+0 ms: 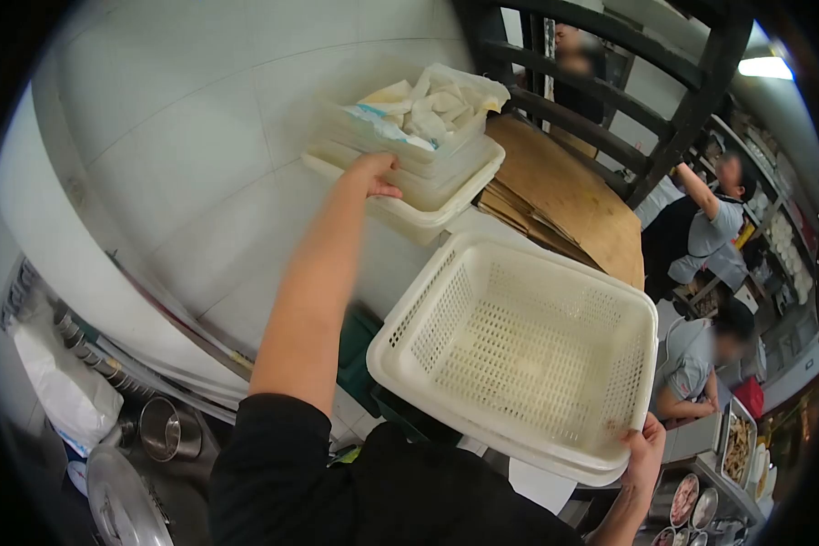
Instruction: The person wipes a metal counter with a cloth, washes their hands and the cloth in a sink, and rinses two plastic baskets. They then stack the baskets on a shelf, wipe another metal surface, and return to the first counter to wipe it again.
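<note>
My right hand (644, 448) grips the lower right corner of a white perforated plastic basket (528, 355), thumb over the rim. The basket is tilted toward me, and nothing lies inside it. My left arm stretches forward, and my left hand (376, 175) is closed on the near edge of the stacked white plastic tubs, fingers partly hidden. The upper tub (469, 146) is blurred and holds crumpled pale wrappings (432, 114) with a blue-edged piece. Below it, a wider tub (437, 217) surrounds its base.
Flattened cardboard (564, 196) lies beside the tubs, under a dark slatted wooden frame (601, 100). Co-workers (701, 227) stand at the right near shelves and food trays (737, 446). A metal pot (168, 429) and a lid (123, 500) sit at lower left.
</note>
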Demonstrator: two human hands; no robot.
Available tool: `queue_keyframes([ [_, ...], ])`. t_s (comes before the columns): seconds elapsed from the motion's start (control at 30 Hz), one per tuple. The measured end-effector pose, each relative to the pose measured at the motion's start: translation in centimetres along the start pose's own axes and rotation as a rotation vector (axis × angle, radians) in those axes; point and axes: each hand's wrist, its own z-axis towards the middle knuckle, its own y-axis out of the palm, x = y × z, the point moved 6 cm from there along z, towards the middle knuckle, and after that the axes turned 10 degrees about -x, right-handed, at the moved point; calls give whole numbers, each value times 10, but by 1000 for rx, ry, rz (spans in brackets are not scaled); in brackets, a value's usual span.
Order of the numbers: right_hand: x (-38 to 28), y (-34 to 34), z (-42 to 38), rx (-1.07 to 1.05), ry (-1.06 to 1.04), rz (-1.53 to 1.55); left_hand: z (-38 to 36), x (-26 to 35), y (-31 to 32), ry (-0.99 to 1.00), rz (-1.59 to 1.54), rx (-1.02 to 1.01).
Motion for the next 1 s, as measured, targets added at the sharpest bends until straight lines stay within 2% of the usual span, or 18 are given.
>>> queue_keyframes([
  [0.2, -11, 18, 8, 25, -28, 4, 15, -8, -9, -65, -194, -34],
  [0.27, -10, 17, 9, 26, -12, -4, 10, 2, -11, 58, -173, 141],
  [0.37, -7, 12, 9, 55, 8, -28, 3, 12, -14, 52, -253, 195],
  [0.47, -4, 8, 10, 59, 24, -28, 14, 11, -20, 111, -298, 90],
  [0.7, -27, 9, 4, 126, -11, -8, 18, 7, -41, 169, -382, 118],
  [0.8, -48, 1, 5, 166, -51, -81, 10, 19, -43, 106, -430, 148],
  [0.9, -76, -9, 18, 182, -94, -96, 3, 47, -28, 190, -461, 99],
  [1.0, -98, -16, 30, 158, -143, -100, -18, 87, -16, 269, -541, 177],
])
